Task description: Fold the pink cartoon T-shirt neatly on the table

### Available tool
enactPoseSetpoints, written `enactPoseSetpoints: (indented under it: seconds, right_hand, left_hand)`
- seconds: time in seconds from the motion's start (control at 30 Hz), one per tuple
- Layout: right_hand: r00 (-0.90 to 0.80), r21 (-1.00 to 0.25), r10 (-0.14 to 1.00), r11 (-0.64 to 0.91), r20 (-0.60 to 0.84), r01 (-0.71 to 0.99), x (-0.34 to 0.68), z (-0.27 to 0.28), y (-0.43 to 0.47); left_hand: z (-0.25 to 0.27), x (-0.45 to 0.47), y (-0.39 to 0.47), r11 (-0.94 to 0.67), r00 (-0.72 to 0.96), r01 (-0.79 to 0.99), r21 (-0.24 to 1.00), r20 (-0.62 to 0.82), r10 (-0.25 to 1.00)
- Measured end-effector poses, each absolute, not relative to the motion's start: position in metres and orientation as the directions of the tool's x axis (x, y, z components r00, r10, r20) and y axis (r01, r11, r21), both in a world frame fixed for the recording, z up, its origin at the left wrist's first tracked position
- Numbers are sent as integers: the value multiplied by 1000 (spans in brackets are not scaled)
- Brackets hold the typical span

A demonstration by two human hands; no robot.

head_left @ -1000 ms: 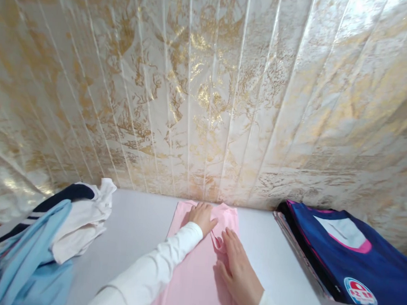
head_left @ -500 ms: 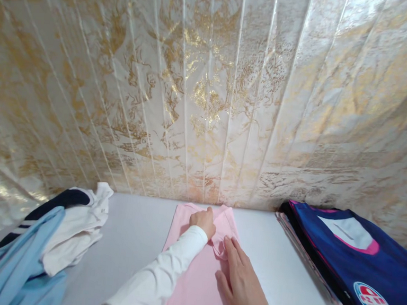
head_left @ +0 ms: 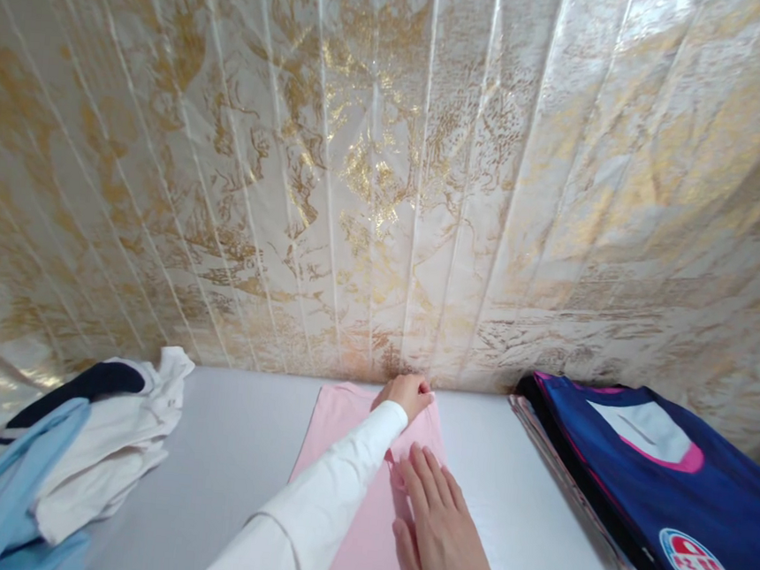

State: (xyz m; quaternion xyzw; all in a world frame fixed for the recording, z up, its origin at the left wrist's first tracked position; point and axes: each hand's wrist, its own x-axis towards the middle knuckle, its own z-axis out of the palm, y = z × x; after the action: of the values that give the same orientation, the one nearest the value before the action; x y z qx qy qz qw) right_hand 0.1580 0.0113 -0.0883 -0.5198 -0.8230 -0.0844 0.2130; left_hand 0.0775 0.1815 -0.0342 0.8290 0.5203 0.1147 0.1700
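A pink garment [head_left: 368,532], folded into a long narrow shape, lies flat on the white table in front of me. My left hand [head_left: 406,395] reaches across it to the far right corner, its fingers curled closed on the cloth there. Part of the grip is hidden behind the knuckles. My right hand [head_left: 442,526] rests palm down on the garment's right side, fingers stretched out, beside a small loose fold of the pink cloth.
To the left is a loose heap of clothes, with a white garment [head_left: 105,460], a light blue one [head_left: 23,484] and a dark navy piece [head_left: 95,384]. A folded navy shirt [head_left: 610,465] tops a stack at right. Behind the table [head_left: 225,449] hangs gold-patterned sheeting [head_left: 375,187].
My left hand has moved right and away from me, from the middle of the garment's far end to its far right corner. My right hand has shifted slightly left, fingers still outstretched.
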Motion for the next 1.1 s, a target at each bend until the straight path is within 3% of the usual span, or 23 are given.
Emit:
enactPoseSetpoints:
  seconds: [0.43,0.57,0.7,0.77,1.1]
  right_hand:
    - [-446,-177,808,539,386,824,160,-107,13]
    - [-414,-369,859,505,300,781,177,-79,24]
    - [-160,-579,938,318,308,750,214,-46,69]
    - [-117,-639,947,290,299,712,228,-39,99]
    - [-234,-614,943,333,238,716,227,-53,165]
  left_hand:
    - [-34,80,173,-515,506,760,397,137,852]
    - [-24,68,163,-556,517,737,385,209,830]
    - [-22,48,128,-578,494,727,371,300,816]
    - [-27,41,107,-594,506,718,363,315,803]
    - [-53,41,81,-621,557,730,283,278,782]
